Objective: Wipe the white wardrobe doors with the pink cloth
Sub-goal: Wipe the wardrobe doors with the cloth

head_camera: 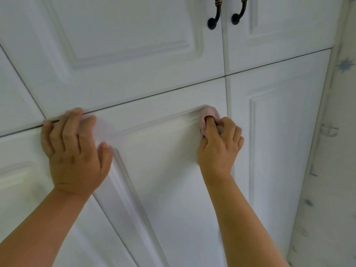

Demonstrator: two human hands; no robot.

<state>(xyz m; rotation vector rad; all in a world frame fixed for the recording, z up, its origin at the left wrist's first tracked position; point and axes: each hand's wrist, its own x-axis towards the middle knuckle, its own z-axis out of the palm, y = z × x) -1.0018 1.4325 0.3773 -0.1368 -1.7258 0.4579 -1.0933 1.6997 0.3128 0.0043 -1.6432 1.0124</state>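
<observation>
Wiping at the top right corner of the door (163, 170) moulding: right hand (219, 145) grips the bunched pink cloth (209, 114), forefinger pushed into it, pressing it onto the corner. The cloth sits above that hand's knuckles, just left of the seam between doors. The moulding groove runs left from the cloth toward the left hand (75, 149), so the next stroke likely goes that way or down. Left hand lies flat on the door's top left corner, fingers straight, fingertips over the top edge, holding nothing. Two dark handles (213, 18) sit well above.

Head view, close, tilted up at wardrobe doors (158, 170)
</observation>
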